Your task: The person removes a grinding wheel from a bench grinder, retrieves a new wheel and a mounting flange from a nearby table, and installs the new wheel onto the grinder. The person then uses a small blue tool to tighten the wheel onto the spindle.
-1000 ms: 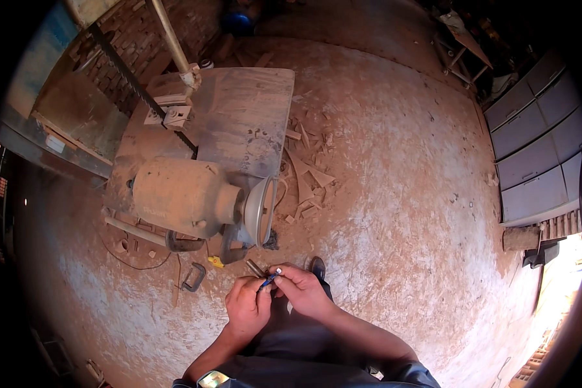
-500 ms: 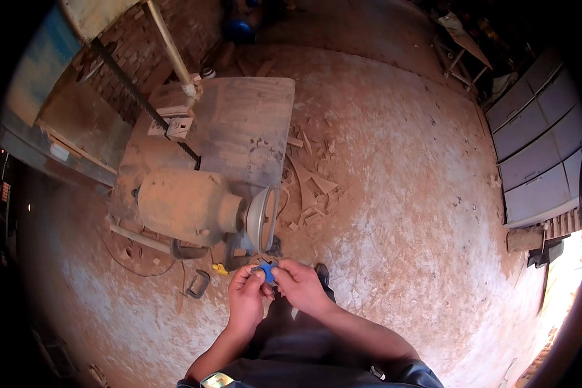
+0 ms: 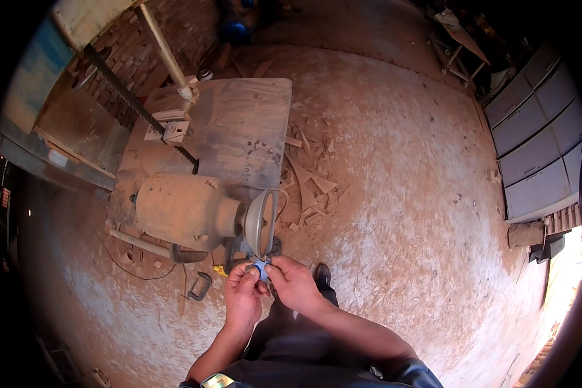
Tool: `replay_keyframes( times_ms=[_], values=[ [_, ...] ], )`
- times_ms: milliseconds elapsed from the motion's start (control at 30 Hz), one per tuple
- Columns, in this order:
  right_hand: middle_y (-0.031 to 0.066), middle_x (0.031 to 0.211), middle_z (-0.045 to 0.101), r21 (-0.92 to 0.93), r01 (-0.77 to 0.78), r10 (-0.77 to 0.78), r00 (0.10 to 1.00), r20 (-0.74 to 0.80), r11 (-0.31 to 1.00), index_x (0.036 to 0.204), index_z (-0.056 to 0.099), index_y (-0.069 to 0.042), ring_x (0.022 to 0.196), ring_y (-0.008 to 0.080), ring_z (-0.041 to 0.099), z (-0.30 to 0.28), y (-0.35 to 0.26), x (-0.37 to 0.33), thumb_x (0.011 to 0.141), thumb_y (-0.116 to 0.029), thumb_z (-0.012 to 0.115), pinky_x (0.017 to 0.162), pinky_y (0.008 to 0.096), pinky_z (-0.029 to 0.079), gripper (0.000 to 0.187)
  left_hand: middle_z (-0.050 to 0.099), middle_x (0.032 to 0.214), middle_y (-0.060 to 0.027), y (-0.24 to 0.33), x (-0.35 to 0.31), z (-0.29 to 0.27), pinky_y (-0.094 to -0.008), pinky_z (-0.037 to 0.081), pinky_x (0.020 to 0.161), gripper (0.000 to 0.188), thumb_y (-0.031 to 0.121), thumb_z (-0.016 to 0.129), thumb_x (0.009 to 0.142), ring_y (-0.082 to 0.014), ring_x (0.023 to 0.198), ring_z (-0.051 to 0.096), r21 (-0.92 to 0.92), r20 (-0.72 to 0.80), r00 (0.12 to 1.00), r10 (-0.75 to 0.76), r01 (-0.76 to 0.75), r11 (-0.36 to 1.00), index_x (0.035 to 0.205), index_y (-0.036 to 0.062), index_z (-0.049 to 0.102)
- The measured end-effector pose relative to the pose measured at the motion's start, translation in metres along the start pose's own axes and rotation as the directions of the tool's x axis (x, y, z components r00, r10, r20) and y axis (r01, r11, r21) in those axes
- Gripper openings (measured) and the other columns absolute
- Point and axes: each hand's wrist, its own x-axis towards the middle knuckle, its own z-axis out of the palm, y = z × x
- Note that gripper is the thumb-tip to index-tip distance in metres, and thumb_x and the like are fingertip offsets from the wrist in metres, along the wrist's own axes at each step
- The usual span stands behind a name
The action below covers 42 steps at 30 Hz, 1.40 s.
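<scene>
A small blue flat piece (image 3: 260,269), its kind too small to tell, is pinched between my two hands. My left hand (image 3: 242,294) grips it with thumb and fingers on one side, and my right hand (image 3: 294,284) pinches the other side. Both hands are just below the round metal wheel (image 3: 258,223) on the shaft of a dust-covered motor (image 3: 181,210). The piece is close to the wheel's lower edge; whether they touch I cannot tell. My fingers partly hide the piece.
Behind the motor stands a dusty bandsaw table (image 3: 239,123) with an upright blade (image 3: 126,90). Wood offcuts (image 3: 310,184) litter the floor beside it. A C-shaped clamp (image 3: 200,286) and a yellow object (image 3: 220,269) are left of my hands. Grey cabinets (image 3: 537,142) line the right.
Both hands have shifted slightly up and left with the blue piece, closer to the wheel. The piece now shows a paler blue face. My view has shifted slightly.
</scene>
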Motion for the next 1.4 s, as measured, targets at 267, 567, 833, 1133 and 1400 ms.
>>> replay_keyframes(
  times_ms=[267, 567, 833, 1133, 1400],
  values=[
    [0.0191, 0.081, 0.061, -0.023, 0.041, -0.041, 0.999, -0.033, 0.999, 0.090, 0.061, 0.000, 0.076, 0.0343, 0.062, 0.0030, -0.0002, 0.0022, 0.087, -0.013, 0.057, 0.067, 0.0387, 0.049, 0.014, 0.058, 0.071, -0.0037, 0.0019, 0.0033, -0.0008, -0.0238, 0.048, 0.045, 0.008, 0.009, 0.054, 0.091, -0.0095, 0.053, 0.054, 0.025, 0.003, 1.000, 0.005, -0.005, 1.000, 0.096, 0.0027, 0.056],
    [0.0194, 0.077, 0.060, -0.036, 0.081, -0.083, 0.995, -0.057, 0.996, 0.087, 0.059, 0.000, 0.073, 0.0349, 0.061, 0.0055, 0.0004, 0.0038, 0.087, -0.013, 0.056, 0.065, 0.0395, 0.048, 0.014, 0.058, 0.070, -0.0041, 0.0005, 0.0053, -0.0024, -0.0235, 0.047, 0.045, 0.008, 0.008, 0.054, 0.091, -0.0093, 0.052, 0.053, 0.014, 0.008, 1.000, 0.018, -0.019, 1.000, 0.096, 0.0019, 0.056],
    [0.0200, 0.076, 0.058, -0.069, 0.113, -0.117, 0.991, -0.059, 0.991, 0.084, 0.057, 0.000, 0.073, 0.0367, 0.059, 0.0066, 0.0021, 0.0044, 0.087, -0.013, 0.055, 0.065, 0.0416, 0.047, 0.014, 0.057, 0.069, -0.0040, 0.0028, 0.0034, 0.0031, -0.0234, 0.048, 0.046, 0.007, 0.008, 0.054, 0.091, -0.0092, 0.052, 0.053, 0.017, -0.010, 1.000, 0.022, -0.022, 1.000, 0.095, 0.0021, 0.055],
    [0.0201, 0.076, 0.057, -0.092, 0.127, -0.132, 0.990, -0.054, 0.988, 0.082, 0.056, 0.000, 0.074, 0.0377, 0.058, 0.0062, 0.0012, 0.0044, 0.087, -0.013, 0.055, 0.065, 0.0430, 0.046, 0.014, 0.057, 0.067, -0.0036, -0.0004, 0.0025, 0.0003, -0.0230, 0.048, 0.046, 0.008, 0.010, 0.056, 0.091, -0.0091, 0.052, 0.053, 0.022, -0.010, 0.999, 0.041, -0.040, 0.999, 0.094, 0.0032, 0.055],
    [0.0201, 0.078, 0.057, -0.094, 0.140, -0.144, 0.988, -0.045, 0.986, 0.083, 0.056, 0.000, 0.075, 0.0376, 0.059, 0.0056, 0.0037, 0.0042, 0.088, -0.013, 0.055, 0.066, 0.0427, 0.047, 0.014, 0.057, 0.066, -0.0036, -0.0013, 0.0006, 0.0027, -0.0230, 0.048, 0.047, 0.009, 0.012, 0.058, 0.091, -0.0093, 0.052, 0.053, 0.012, -0.013, 0.999, 0.053, -0.052, 0.999, 0.093, 0.0032, 0.055]
  ],
)
